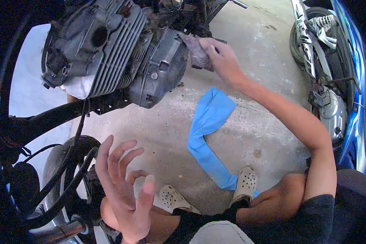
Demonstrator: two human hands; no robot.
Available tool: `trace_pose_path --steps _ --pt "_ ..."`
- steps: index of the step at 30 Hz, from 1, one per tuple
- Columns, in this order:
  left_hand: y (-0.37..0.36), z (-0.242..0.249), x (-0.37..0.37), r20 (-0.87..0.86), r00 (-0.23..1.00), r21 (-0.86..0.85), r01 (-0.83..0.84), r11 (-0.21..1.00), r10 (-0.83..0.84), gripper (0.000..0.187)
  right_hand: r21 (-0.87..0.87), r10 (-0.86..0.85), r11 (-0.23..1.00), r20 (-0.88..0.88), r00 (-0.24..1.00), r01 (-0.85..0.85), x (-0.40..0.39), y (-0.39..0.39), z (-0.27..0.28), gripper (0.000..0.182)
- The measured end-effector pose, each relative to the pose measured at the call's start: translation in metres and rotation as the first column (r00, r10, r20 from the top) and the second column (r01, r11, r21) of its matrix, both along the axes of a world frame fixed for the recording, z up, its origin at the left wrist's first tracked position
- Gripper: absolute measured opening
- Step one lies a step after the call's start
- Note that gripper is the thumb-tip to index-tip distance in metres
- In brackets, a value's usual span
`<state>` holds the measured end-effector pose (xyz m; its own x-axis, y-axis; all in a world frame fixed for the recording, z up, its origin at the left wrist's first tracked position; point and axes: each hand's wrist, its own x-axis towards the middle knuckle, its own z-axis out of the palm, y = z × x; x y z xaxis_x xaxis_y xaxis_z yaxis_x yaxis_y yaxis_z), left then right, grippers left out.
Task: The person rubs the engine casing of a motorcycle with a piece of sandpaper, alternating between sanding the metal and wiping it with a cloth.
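Note:
My right hand [221, 59] pinches a worn, purplish-grey piece of sandpaper [198, 51]. The sheet's upper left corner meets the edge of the dark engine side cover [163, 67]. Beside that cover stands the finned engine cylinder [118, 49], with a round dark opening facing me. My left hand [126, 191] is raised at the lower left with its fingers apart and nothing in it. It is nearest to the black hoses and frame tubes, and pale dust seems to coat its fingers.
A light blue cloth [209, 134] lies on the concrete floor [162, 134], reaching to my right clog [245, 185]. Another motorcycle with blue bodywork [356, 122] stands at the right. A black frame tube [53, 118] runs below the engine at left.

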<state>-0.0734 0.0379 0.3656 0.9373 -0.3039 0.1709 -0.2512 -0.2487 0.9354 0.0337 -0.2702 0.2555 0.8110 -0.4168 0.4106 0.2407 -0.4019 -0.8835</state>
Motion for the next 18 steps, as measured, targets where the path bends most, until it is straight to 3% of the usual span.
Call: trace_pose_path --steps 1,3,5,7,9,13,15,16,18 --pt "0.001 0.0 0.0 -0.017 1.0 0.037 0.01 0.999 -0.01 0.079 0.001 -0.003 1.0 0.002 1.0 0.003 0.001 -0.005 0.0 0.03" --pt "0.001 0.0 0.001 -0.034 0.999 0.074 0.026 0.997 -0.024 0.079 0.336 0.162 0.934 -0.083 0.983 -0.126 0.001 -0.017 -0.001 0.031" --pt "0.003 0.002 0.002 -0.17 0.984 0.074 0.059 0.996 -0.046 0.078 0.402 0.231 0.9 -0.112 0.967 -0.168 -0.014 -0.016 0.012 0.029" --pt "0.003 0.0 0.003 -0.165 0.984 0.082 0.077 0.994 -0.063 0.075 0.465 0.303 0.86 -0.133 0.944 -0.211 -0.028 -0.009 0.03 0.028" --pt "0.002 -0.001 0.003 -0.16 0.984 0.093 0.094 0.991 -0.078 0.072 0.654 0.396 0.715 -0.087 0.914 -0.247 -0.038 -0.001 0.044 0.027" --pt "-0.003 -0.007 0.002 -0.122 0.987 0.117 0.119 0.986 -0.105 0.064 0.676 0.42 0.698 -0.122 0.899 -0.235 -0.047 -0.005 0.052 0.027" --pt "-0.005 -0.006 0.002 -0.106 0.987 0.135 0.135 0.982 -0.121 0.061 0.54 0.313 0.826 -0.207 0.927 -0.159 -0.039 -0.026 0.043 0.033" --pt "-0.009 -0.004 0.001 -0.107 0.989 0.142 0.113 0.983 -0.098 0.059 0.548 0.31 0.822 -0.206 0.928 -0.153 -0.033 -0.037 0.038 0.033" --pt "-0.014 -0.003 -0.001 -0.111 0.99 0.162 0.102 0.981 -0.084 0.058 0.425 0.065 0.905 -0.206 0.977 0.029 -0.023 -0.058 0.021 0.03"
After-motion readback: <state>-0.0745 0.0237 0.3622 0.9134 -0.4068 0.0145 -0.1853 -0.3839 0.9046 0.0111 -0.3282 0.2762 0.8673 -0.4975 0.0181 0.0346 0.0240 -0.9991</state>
